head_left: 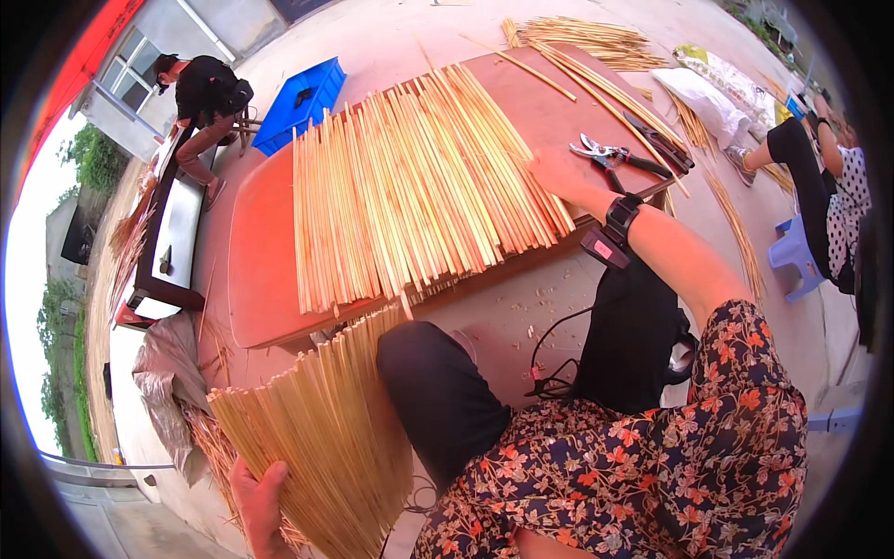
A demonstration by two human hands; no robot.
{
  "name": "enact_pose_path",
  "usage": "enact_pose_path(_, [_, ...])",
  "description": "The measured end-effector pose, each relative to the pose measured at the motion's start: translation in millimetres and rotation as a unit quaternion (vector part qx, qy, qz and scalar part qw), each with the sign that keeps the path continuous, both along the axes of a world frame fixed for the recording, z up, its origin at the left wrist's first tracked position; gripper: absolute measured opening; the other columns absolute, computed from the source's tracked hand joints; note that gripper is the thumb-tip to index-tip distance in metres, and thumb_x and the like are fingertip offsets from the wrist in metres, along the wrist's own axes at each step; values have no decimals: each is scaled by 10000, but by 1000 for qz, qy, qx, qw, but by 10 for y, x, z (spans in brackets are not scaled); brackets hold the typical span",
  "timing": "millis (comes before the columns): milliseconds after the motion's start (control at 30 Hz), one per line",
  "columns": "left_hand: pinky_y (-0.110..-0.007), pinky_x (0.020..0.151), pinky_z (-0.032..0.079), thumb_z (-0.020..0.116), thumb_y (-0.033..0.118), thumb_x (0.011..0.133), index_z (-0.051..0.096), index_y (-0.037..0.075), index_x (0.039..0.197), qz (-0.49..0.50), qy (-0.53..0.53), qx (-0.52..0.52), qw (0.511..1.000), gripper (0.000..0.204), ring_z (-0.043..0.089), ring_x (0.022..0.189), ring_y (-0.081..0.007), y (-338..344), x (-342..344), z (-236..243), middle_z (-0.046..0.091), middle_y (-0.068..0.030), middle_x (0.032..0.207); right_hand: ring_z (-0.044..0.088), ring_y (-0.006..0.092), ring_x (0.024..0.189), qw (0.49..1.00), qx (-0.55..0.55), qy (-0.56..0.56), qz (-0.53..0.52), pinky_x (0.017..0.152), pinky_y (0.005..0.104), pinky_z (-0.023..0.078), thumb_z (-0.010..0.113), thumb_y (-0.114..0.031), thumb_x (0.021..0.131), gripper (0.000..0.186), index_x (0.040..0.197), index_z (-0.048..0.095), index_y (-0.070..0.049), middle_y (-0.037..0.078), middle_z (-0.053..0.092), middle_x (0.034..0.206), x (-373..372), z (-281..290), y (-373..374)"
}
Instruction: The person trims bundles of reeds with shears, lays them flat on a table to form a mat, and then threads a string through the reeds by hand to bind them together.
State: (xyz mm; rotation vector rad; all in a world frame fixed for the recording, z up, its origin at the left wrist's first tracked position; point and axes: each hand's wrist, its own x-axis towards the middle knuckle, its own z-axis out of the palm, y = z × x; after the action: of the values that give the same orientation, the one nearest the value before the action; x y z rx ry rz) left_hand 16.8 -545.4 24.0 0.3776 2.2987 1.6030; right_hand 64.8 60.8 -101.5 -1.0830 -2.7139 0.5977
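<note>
A worker's left hand grips the lower left edge of a sheet of slender sticks, thumb on top; it spreads rightward from those fingers, its binding, if any, not visible. Up and right, a broad row of pale sticks covers much of a red table, its right edge touching the right hand; whether those fingers pinch a stick cannot be told. The row appears largely laid out, its uneven ends seemingly left to align; loose sticks beyond the right fingers look unplaced.

Around them, a grey sack slumps above and left of the left fingers, with 1 co-worker at a bench far beyond. A blue crate stands past the row. The worker's knee sits between the left fingers and the table's right part. Pruning shears, just right of the right fingers, crowd that side; farther right, 1 person sits on a stool.
</note>
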Motion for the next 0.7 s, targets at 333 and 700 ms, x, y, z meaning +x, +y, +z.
enact_pose_path(333, [-288,783,505,781,246,807,603,-52,1129,0,8,-21,1000,473,633,858,-142,-202,62,106,685,-78,988,636,449,924,992,-14,120,-39,793,492,493,510,-180,888,282,923,605,83,310,646,903,-87,-24,-267])
enact_pose_path(700, [-297,820,498,784,271,804,607,-41,1134,27,30,-57,998,487,622,896,-138,-265,9,121,680,-74,1017,579,411,1051,994,86,61,-7,869,495,483,597,-273,894,345,1100,546,-2,231,587,1143,-14,-26,-401])
